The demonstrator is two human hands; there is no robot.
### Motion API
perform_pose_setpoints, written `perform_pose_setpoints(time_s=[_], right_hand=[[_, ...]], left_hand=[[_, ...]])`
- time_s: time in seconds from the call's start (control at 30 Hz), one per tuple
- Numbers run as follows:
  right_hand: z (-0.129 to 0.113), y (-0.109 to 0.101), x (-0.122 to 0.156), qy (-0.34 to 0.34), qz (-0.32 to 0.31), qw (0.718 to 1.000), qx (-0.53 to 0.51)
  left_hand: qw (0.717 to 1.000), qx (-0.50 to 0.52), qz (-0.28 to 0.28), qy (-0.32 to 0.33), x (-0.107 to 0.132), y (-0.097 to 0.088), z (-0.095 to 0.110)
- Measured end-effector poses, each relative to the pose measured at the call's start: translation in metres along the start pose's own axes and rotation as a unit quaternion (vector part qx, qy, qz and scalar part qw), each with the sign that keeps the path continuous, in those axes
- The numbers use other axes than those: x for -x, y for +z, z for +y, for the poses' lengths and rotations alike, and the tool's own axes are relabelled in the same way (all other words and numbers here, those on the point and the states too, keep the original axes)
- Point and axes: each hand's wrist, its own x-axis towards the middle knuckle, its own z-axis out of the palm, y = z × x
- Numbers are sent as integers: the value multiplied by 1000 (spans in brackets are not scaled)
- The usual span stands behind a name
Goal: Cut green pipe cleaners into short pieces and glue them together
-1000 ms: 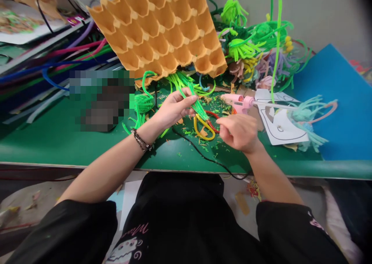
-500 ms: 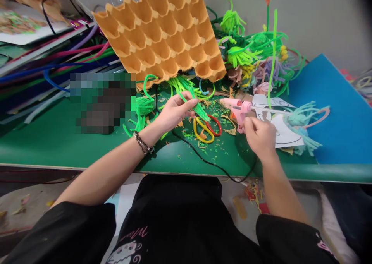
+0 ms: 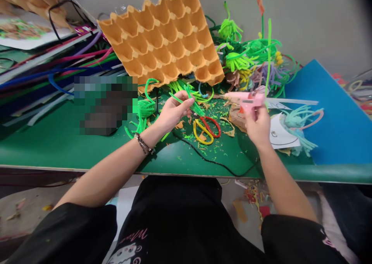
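My left hand [image 3: 176, 108] pinches a small bunch of green pipe cleaners [image 3: 197, 106] over the scrap-strewn table. My right hand [image 3: 258, 125] is wrapped round the handle of a pink hot glue gun [image 3: 247, 98], whose nozzle points left toward the bunch, a short way apart from it. A clear glue stick [image 3: 296, 100] juts from the back of the gun. Just below the bunch lie scissors with one red and one yellow handle [image 3: 204, 135]. A brown block [image 3: 237, 117] rests beneath the gun.
An orange egg tray [image 3: 171, 43] leans at the back. Fuzzy pipe-cleaner tassels [image 3: 250, 59] pile up behind on the right, near a blue board [image 3: 340, 120]. A black cord [image 3: 200, 155] crosses the green table [image 3: 52, 148]. A green bundle [image 3: 145, 109] lies left of my left hand.
My right hand has lifted and levelled the glue gun, uncovering the brown block beneath it. My left hand has hardly moved and still pinches the green bunch.
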Motion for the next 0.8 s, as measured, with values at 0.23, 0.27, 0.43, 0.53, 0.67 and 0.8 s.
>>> perform_pose_setpoints(time_s=[0.23,0.27,0.43,0.53,0.67,0.8], right_hand=[[-16,6,-13,-58,35,998,14],[-20,9,-12,-54,36,998,16],[-37,20,-2,41,8,999,-34],[-44,19,0,90,-2,995,-44],[-48,16,1,101,3,995,-25],[-47,15,2,86,0,996,-11]], left_hand=[[998,-19,57,23,-3,-2,0],[997,-26,60,31,-3,-3,0],[996,-33,56,57,-5,-8,0],[995,-36,39,83,-7,-12,0],[992,-45,13,121,-8,-13,-3],[988,-66,-6,140,-8,-12,-8]])
